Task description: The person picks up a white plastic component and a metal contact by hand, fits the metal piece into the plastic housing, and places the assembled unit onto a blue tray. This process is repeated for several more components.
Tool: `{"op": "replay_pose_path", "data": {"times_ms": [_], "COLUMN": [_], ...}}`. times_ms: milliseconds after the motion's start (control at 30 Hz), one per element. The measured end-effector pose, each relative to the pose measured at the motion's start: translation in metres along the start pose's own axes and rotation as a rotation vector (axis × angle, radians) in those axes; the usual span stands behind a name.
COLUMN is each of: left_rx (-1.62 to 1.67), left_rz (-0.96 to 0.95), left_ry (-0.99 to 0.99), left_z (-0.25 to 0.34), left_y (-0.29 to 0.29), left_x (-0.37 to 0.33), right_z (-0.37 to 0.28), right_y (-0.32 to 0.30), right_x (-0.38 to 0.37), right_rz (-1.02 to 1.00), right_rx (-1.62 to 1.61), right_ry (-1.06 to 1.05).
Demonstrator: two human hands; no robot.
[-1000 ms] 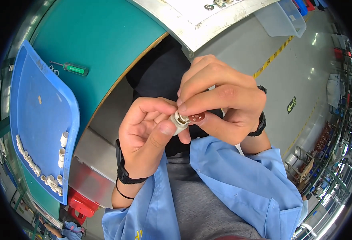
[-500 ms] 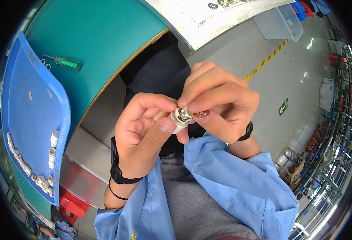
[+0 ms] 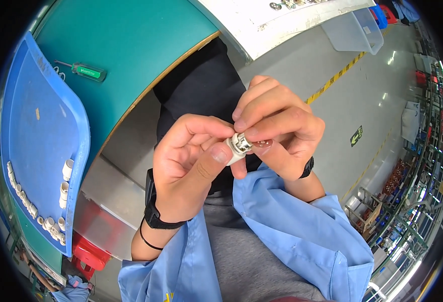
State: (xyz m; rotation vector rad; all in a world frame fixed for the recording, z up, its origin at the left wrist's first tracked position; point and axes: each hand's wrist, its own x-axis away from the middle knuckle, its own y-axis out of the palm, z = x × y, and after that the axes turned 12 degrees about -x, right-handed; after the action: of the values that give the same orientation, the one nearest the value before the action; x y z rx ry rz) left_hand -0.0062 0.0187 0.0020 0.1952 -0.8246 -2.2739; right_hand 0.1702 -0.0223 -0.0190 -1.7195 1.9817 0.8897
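In front of my body, my left hand (image 3: 181,163) grips a small white cylindrical lamp socket (image 3: 235,158) between thumb and fingers. The socket is tilted, its open end facing up toward my right hand (image 3: 288,126). A shiny metal insert (image 3: 241,143) sits at that open end, and my right thumb and fingers pinch its upper edge. By the right thumb tip shows a reddish-brown oval piece (image 3: 263,144) with pale spots; what it is I cannot tell. The fingers hide part of the insert.
To the left, a blue tray (image 3: 45,100) holds several white sockets (image 3: 64,194) along its edges. A green-handled screwdriver (image 3: 89,72) lies on the green table (image 3: 131,45). A white worktop (image 3: 261,38) with small metal parts and a clear plastic bin (image 3: 352,32) are beyond.
Both hands and the socket have shifted slightly to the right in the picture. The socket has turned a little, showing more of the metal insert. The grip stays the same.
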Motion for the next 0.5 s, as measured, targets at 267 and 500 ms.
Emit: {"op": "replay_pose_path", "data": {"times_ms": [267,500], "left_rx": [-0.042,-0.106], "left_rz": [-0.006,0.070], "left_ry": [0.014,0.054], "left_z": [0.002,-0.001], "left_y": [0.003,0.004], "left_x": [0.004,0.004], "right_z": [0.004,-0.010], "right_y": [-0.011,0.005], "right_x": [0.004,0.004], "right_rz": [-0.141,-0.064], "right_rx": [0.060,0.334], "right_ry": [-0.091,-0.051]}}
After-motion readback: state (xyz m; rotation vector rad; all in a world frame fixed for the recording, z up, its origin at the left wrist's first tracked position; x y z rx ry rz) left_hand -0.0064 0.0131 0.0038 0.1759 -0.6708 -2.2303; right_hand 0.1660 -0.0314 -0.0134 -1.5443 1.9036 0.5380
